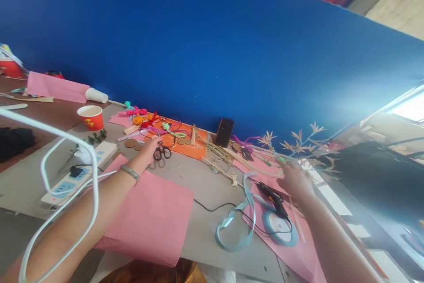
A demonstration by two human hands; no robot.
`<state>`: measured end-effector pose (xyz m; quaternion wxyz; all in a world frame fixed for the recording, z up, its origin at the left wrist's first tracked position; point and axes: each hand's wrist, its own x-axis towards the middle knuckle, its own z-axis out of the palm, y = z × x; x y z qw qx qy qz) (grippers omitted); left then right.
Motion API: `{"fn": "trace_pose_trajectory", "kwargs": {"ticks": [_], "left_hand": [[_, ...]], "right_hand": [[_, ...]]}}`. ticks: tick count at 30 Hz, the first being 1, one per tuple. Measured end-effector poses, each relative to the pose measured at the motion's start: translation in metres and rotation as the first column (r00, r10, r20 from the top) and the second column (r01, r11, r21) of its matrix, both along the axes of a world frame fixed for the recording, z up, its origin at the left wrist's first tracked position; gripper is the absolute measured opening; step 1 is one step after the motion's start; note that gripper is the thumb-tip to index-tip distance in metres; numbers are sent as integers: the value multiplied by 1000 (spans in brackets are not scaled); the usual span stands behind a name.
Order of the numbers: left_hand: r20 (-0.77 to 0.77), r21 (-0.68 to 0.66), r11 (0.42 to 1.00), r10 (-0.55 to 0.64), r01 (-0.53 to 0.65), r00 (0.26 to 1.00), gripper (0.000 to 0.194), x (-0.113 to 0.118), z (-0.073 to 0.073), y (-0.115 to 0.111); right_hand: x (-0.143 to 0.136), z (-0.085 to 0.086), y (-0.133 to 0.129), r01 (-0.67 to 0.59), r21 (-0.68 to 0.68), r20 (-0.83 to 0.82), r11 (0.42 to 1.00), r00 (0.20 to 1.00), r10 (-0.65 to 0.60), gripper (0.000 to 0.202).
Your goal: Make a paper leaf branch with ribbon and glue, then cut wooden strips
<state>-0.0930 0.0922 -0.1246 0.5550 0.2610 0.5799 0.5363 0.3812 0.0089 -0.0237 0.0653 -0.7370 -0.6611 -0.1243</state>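
My left hand [150, 150] stretches out over the table with its fingers closed on a pair of black-handled scissors [162, 153]. The scissors' handles hang to the right of my fingers, and a shadow falls below them. On the right, my right hand [296, 180] is above pink paper [268, 168], close to the dried-leaf stems [300, 144]. Its fingers are blurred and partly hidden, so I cannot see what they hold, if anything. A black glue gun [273, 198] lies just left of that hand, on a roll of light blue ribbon [280, 230].
Pink paper [155, 212] lies in front of me, near a white power strip [82, 170] and a red paper cup [90, 118]. White cable [96, 181] loops across my left arm. A phone [224, 132] leans against the blue wall [205, 44]. Orange paper [188, 149] carries craft scraps.
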Motion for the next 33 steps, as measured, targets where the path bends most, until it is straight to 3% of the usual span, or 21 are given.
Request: {"fn": "trace_pose_trajectory", "kwargs": {"ticks": [2, 4, 5, 7, 8, 9, 12, 16, 22, 28, 33], "left_hand": [[15, -1, 1000, -1, 1, 1000, 13, 0, -1, 0], [26, 0, 1000, -5, 5, 1000, 12, 0, -2, 0], [28, 0, 1000, -5, 5, 1000, 12, 0, -2, 1], [32, 0, 1000, -5, 5, 999, 13, 0, -3, 1], [34, 2, 1000, -5, 4, 999, 13, 0, -4, 2], [37, 5, 1000, -5, 5, 999, 13, 0, -5, 2], [45, 22, 1000, -1, 0, 999, 15, 0, -8, 4], [53, 32, 999, 21, -23, 998, 15, 1, -11, 6], [53, 25, 999, 30, -32, 998, 11, 2, -9, 6], [60, 31, 999, 17, -19, 998, 10, 1, -10, 5], [79, 49, 999, 12, -16, 997, 13, 0, -11, 4]], "right_hand": [[-65, -8, 6, -255, -37, -63, 966, 966, 253, 41], [-128, -21, 8, -465, -107, -156, 879, 881, 447, 38], [-156, -27, 9, -569, -142, -215, 810, 817, 536, 36], [-205, -37, 12, -801, -185, -426, 570, 588, 687, 39], [-224, -40, 15, -843, -197, -467, 501, 530, 707, 41], [-240, -43, 19, -851, -217, -473, 478, 520, 712, 42], [-270, -44, 34, -827, -324, -429, 459, 561, 708, 55], [-284, -44, 49, -786, -447, -386, 426, 599, 701, 58], [-284, -53, 52, -693, -525, -316, 494, 698, 643, 19], [-285, -62, 58, -668, -519, -320, 533, 730, 603, 16], [-284, -52, 53, -667, -485, -345, 565, 740, 577, 12]]}}
